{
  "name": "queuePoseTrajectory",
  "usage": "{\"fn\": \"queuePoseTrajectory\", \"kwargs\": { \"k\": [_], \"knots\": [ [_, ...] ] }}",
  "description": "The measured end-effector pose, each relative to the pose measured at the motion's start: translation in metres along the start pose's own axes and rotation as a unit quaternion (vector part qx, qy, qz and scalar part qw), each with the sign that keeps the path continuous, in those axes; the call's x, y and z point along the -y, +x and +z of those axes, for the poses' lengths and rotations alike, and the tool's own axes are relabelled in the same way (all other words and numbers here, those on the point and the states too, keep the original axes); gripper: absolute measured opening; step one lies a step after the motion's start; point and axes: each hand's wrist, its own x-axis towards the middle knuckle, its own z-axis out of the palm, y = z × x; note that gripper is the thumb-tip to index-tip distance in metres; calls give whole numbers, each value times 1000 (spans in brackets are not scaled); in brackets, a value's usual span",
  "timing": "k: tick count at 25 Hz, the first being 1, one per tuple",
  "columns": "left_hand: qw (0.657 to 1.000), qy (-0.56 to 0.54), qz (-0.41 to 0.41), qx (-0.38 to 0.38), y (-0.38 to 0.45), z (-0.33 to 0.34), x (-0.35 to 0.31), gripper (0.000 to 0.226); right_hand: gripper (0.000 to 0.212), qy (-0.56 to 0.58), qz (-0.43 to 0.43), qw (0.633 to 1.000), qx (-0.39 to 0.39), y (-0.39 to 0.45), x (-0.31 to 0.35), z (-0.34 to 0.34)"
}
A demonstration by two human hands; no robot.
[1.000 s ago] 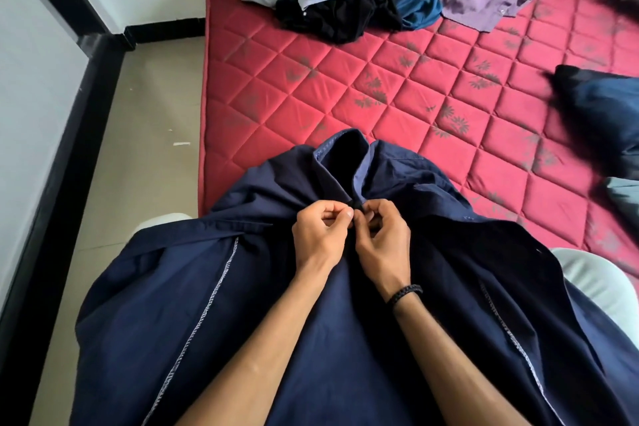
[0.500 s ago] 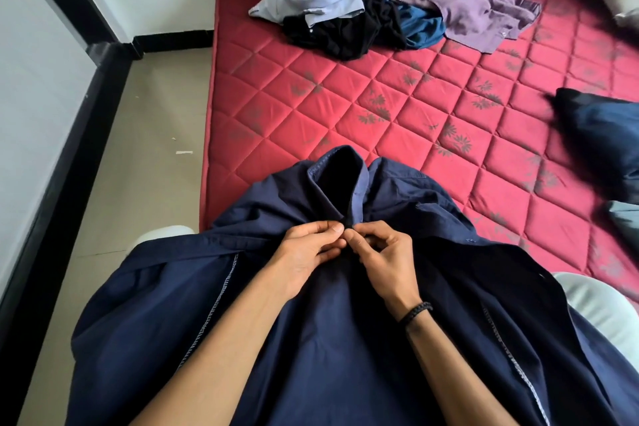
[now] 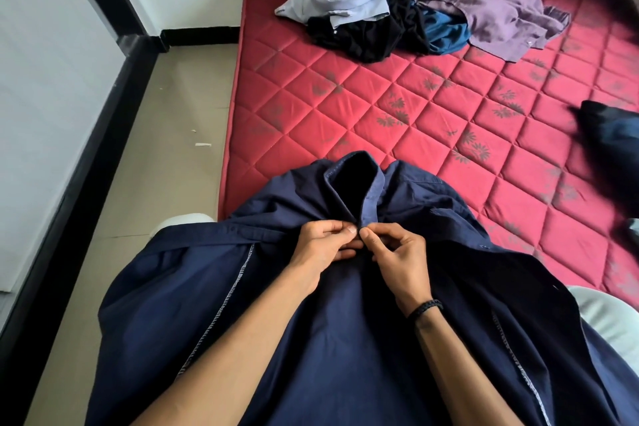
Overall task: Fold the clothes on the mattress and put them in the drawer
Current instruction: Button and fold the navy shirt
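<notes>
Your left hand and right hand pinch the shirt placket below the collar, apparently buttoning; next, lay it flat on the mattress.

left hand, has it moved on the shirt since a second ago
No, barely: left hand stays pinching the navy shirt just below the collar, meeting the right hand.
</notes>
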Motion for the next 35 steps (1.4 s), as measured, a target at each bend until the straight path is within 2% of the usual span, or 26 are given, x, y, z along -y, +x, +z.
{"fn": "queuePoseTrajectory", "kwargs": {
  "k": [3,7,11,17,22,26,29,35],
  "knots": [
    [1000,-2,13,18,-3,0,-1,25,7,1,10,1000,-15,0,-2,1],
    [993,86,71,33,-5,1,1,30,9,-7,0,1000,-3,-2,1,2],
    [996,58,60,14,-3,1,-1,18,7,-27,-16,999,-35,-6,4,9],
    [999,34,39,-2,-1,3,-4,25,11,-20,-4,998,-62,-7,7,10],
    [997,66,24,31,4,-2,-5,22,15,-34,5,999,-40,-5,10,8],
    [995,77,31,59,7,-5,-3,24,12,3,17,999,-29,-7,12,6],
    [992,95,53,64,8,-6,-2,20,7,27,22,999,-19,-6,15,5],
    [970,197,120,74,7,-8,3,14,11,27,55,998,22,-3,17,1]
  ]
}}
